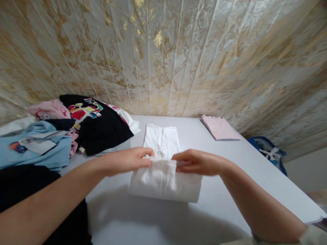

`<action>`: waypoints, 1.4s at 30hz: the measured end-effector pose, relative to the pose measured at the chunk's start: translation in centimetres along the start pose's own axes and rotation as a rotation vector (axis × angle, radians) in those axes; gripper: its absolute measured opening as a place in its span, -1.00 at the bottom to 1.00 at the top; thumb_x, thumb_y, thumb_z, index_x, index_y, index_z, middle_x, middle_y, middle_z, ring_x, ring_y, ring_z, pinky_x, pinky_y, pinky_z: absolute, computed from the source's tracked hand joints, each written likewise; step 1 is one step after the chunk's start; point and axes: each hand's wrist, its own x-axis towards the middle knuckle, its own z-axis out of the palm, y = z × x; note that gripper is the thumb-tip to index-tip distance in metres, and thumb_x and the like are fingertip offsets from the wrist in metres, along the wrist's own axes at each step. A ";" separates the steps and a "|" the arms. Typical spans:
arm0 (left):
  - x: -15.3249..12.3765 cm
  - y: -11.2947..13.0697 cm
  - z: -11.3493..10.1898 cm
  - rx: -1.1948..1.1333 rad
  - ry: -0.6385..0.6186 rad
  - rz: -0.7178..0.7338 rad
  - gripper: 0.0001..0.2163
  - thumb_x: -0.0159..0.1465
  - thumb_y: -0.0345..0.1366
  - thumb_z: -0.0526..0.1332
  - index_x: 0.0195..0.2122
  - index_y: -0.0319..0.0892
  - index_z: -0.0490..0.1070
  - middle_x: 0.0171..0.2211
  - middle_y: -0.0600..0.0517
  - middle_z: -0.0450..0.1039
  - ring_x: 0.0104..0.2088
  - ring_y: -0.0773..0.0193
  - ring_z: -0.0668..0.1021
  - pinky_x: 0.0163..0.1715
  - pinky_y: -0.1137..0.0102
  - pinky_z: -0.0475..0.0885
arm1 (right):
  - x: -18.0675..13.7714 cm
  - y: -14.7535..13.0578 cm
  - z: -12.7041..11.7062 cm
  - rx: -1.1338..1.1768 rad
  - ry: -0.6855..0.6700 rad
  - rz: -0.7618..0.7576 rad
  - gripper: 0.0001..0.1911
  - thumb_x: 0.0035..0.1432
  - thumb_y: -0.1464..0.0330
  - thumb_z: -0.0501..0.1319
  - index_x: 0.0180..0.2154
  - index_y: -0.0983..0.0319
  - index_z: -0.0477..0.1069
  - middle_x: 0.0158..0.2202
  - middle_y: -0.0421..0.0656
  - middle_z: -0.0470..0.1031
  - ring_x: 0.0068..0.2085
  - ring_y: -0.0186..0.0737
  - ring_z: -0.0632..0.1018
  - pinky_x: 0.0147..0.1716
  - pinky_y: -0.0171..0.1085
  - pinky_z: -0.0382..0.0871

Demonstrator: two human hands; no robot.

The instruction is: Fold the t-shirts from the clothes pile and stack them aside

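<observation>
Fingers (146, 151) of the left hand (127, 160) pinch the top edge of a white garment (166, 183), and those of the right hand (200, 163) are curled on the same edge, apart from the left; how tightly the right ones close cannot be told, as the hand hides its grip. The garment is in front of the person, its near part blurred and seemingly raised, with a shadow below it on the white bench (219, 190). Just beyond it, white fabric (170, 137) lies flat; whether the two are one piece is hard to tell.

Left of the white garment and a little beyond it spreads a heap of clothes: a black shirt (104, 132) with a colourful print, a light blue garment (61, 149) and a pink garment (55, 107) at the back. Nearer the person, also left of the white garment, lies black cloth (22, 183), partly behind the left forearm. Right of the white garment and farther back lies a folded pink garment (219, 127). Farther right, past the bench's edge, is a blue item (255, 143) with a white bow-like shape. Behind everything stands a pleated, gold-patterned covering (163, 68).
</observation>
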 end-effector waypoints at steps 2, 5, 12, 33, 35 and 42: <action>3.9 -0.7 -2.8 -0.114 0.054 -0.024 -0.79 0.03 -0.23 0.20 -0.31 -0.16 0.37 -0.41 0.10 0.39 -0.38 0.29 0.44 -0.47 0.49 0.27 | 3.2 2.0 -3.5 0.006 0.086 0.059 -0.85 0.13 0.33 0.19 -0.30 0.30 0.44 -0.42 -0.26 0.39 -0.41 -0.39 0.36 -0.41 -0.42 0.22; 9.0 -3.0 -5.2 -0.199 0.264 -0.099 -0.72 -0.02 -0.18 0.26 -0.29 -0.16 0.36 -0.32 0.05 0.45 -0.29 0.25 0.48 -0.38 0.46 0.35 | 7.4 6.5 -6.5 0.017 0.417 0.252 -0.76 0.06 0.36 0.23 -0.19 0.29 0.45 -0.42 -0.24 0.42 -0.45 -0.39 0.36 -0.44 -0.41 0.21; 11.6 -8.9 -3.9 -0.320 0.455 0.032 -0.48 -0.04 -0.22 0.32 -0.03 -0.23 0.33 -0.15 -0.11 0.53 -0.14 0.12 0.55 -0.19 0.35 0.41 | 8.6 15.5 -3.6 0.100 0.850 0.217 -0.58 0.02 0.24 0.21 -0.08 0.28 0.43 -0.34 -0.17 0.46 -0.42 -0.33 0.40 -0.42 -0.35 0.26; 12.3 -9.9 -3.6 -0.295 0.531 0.070 -0.60 0.08 -0.40 0.07 -0.01 -0.21 0.23 -0.55 0.18 0.34 -0.64 0.40 0.36 -0.62 0.51 0.17 | 10.8 11.6 -2.6 -0.322 0.811 0.064 -0.71 0.17 0.46 0.10 -0.09 0.20 0.46 -0.14 -0.10 0.47 -0.11 -0.22 0.48 -0.09 -0.22 0.31; 12.3 -9.9 -3.6 -0.306 0.538 0.055 -0.64 0.10 -0.40 0.04 -0.03 -0.20 0.20 -0.56 0.19 0.32 -0.63 0.39 0.36 -0.62 0.51 0.17 | 12.8 10.1 -2.9 -0.333 0.732 0.003 -0.72 0.18 0.47 0.13 -0.08 0.20 0.46 -0.13 -0.09 0.48 -0.09 -0.22 0.48 -0.07 -0.21 0.31; 12.3 -10.1 -3.9 -0.120 0.627 0.082 -0.72 0.18 -0.38 -0.03 -0.10 -0.18 0.29 -0.64 0.24 0.14 -0.61 0.35 0.32 -0.55 0.48 0.19 | 18.5 9.8 -1.5 -0.278 0.697 -0.073 -0.77 0.11 0.52 0.14 -0.19 0.22 0.46 -0.21 -0.14 0.50 -0.16 -0.23 0.50 -0.11 -0.25 0.32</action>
